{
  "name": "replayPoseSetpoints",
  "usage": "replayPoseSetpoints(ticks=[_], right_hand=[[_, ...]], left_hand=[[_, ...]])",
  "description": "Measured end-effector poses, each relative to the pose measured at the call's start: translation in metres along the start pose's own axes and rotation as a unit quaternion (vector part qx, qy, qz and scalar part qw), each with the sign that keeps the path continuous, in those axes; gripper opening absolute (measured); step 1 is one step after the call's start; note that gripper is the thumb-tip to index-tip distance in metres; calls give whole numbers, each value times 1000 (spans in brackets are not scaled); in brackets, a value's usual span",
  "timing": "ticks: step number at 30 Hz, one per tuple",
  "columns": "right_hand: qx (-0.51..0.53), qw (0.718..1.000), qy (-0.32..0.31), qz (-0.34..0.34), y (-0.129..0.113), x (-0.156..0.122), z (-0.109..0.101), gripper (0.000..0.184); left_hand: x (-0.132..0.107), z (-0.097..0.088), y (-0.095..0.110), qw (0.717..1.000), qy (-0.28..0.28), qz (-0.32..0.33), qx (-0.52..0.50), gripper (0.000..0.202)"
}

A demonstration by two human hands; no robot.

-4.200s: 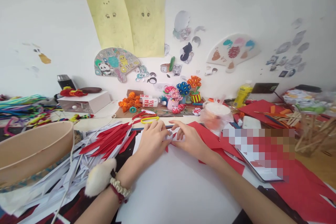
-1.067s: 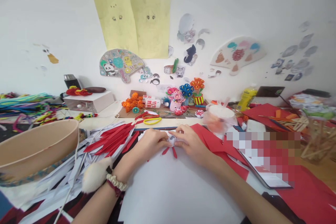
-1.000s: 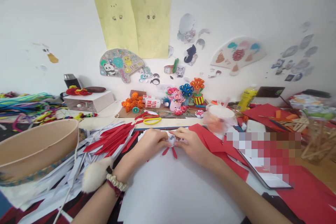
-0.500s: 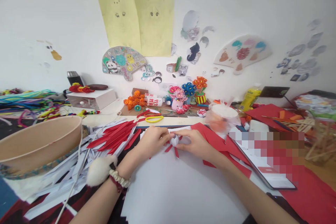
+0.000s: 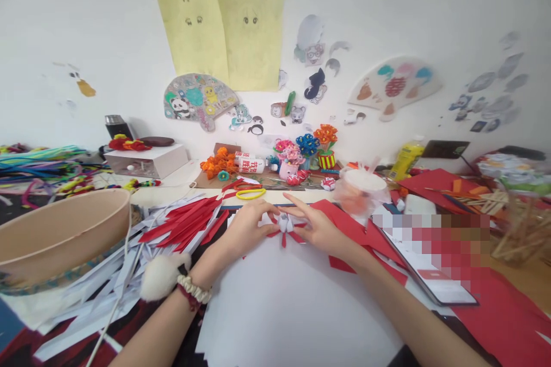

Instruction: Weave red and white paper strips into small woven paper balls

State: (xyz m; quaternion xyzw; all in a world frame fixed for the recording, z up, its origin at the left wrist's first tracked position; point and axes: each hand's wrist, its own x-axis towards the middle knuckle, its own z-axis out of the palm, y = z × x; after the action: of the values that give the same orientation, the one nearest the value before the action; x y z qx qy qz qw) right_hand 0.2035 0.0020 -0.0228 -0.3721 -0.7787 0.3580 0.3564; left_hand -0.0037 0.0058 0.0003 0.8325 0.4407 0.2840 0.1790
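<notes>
Between my two hands is a small red-and-white paper ball (image 5: 286, 222), with a white middle and red strip ends sticking out below and to the sides. My left hand (image 5: 252, 223) pinches its left side, thumb low and fingertips curled over from above. From the right, my right hand (image 5: 321, 228) grips it with the thumb underneath and some fingers on top, one finger lifted and stretched out. The ball is held just over a stack of white paper (image 5: 297, 304). Fingers partly cover the ball's edges.
Cut red strips (image 5: 185, 221) and white strips (image 5: 92, 309) lie left, beside a big tan bowl (image 5: 64, 223). Yellow-handled scissors (image 5: 251, 194) and craft flowers (image 5: 290, 155) stand behind. Red paper (image 5: 344, 223) and a tablet (image 5: 426, 258) are on the right.
My right hand's fingers have shifted on the ball, one finger now raised and extended. The ball has turned a little, and the view has moved slightly.
</notes>
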Motion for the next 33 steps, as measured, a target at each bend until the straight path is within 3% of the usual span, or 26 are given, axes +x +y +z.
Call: replayPoseSetpoints(ticks=[3,5,8,13,17,18,20,22,26,30,33], right_hand=[[-59,996,70,10,2,2,-1,63],[-102,989,105,21,0,3,-4,40],[-126,986,100,42,-6,3,-6,20],[-174,981,85,2,-8,2,-1,35],[-213,972,98,-23,-4,3,2,25],[-211,972,97,-23,-4,3,2,24],[-192,977,86,-26,-2,3,2,26],[-167,982,83,-29,-1,3,3,30],[-132,987,95,0,-2,3,3,40],[-110,990,83,17,-8,1,2,50],[-118,989,86,17,-8,1,4,45]], left_hand=[[0,0,3,999,-3,-7,31,9],[-1,0,5,999,7,-12,45,7],[-1,0,6,998,19,-19,59,10],[-1,3,8,998,15,-11,58,12],[-1,0,3,999,14,9,51,6],[-1,-1,1,998,31,7,56,1],[-1,-2,-2,996,49,8,68,13],[-2,-2,-3,996,33,7,77,20],[-2,0,3,996,-4,-16,89,11],[-3,1,7,994,9,-33,99,10],[-3,4,7,993,17,-38,110,12]])
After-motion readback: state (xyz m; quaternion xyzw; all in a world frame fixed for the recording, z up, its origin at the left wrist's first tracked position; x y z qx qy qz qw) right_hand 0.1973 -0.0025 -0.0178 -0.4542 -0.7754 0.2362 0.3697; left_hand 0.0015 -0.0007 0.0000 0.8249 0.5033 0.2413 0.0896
